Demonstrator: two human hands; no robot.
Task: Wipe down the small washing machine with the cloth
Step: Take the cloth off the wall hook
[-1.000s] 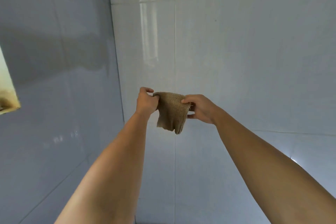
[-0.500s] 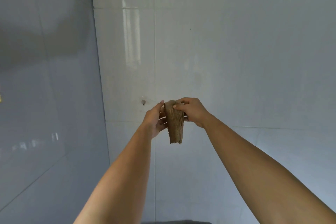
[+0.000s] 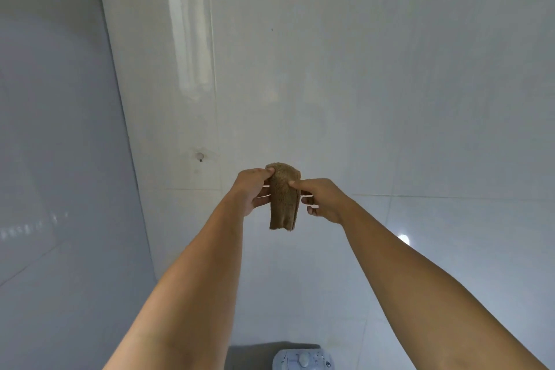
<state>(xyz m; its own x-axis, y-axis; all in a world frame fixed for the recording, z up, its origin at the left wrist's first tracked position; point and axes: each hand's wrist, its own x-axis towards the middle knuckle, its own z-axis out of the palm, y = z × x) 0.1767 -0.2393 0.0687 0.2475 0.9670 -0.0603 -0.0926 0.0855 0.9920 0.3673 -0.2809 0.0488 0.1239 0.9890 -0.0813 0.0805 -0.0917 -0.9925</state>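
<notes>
Cloth: you hold the brown cloth point(image 3: 283, 197) folded into a narrow strip out in front of you, its long axis hanging straight down, top fold up, loose ends at the bottom.
Left hand: your left hand point(image 3: 251, 192) pinches the top left edge of the cloth between thumb and fingers.
Right hand: your right hand point(image 3: 322, 200) presses a fingertip and thumb on the cloth's right side, the other fingers curled loosely behind it.
Washing machine: the small washing machine point(image 3: 301, 360) shows only as a white top with a knob at the bottom edge of the view, well below the cloth and slightly to its right.
Key relation: the machine lies straight down from your grip, between your forearms; your right hand looks a little nearer to it.
Wall: plain white tiles point(image 3: 360, 84), with a small hook point(image 3: 200, 156) left of the cloth.
Writing: the marks on the machine's panel are too small to read; no brand is visible.
Progress: by my judgement wiping has not started.
</notes>
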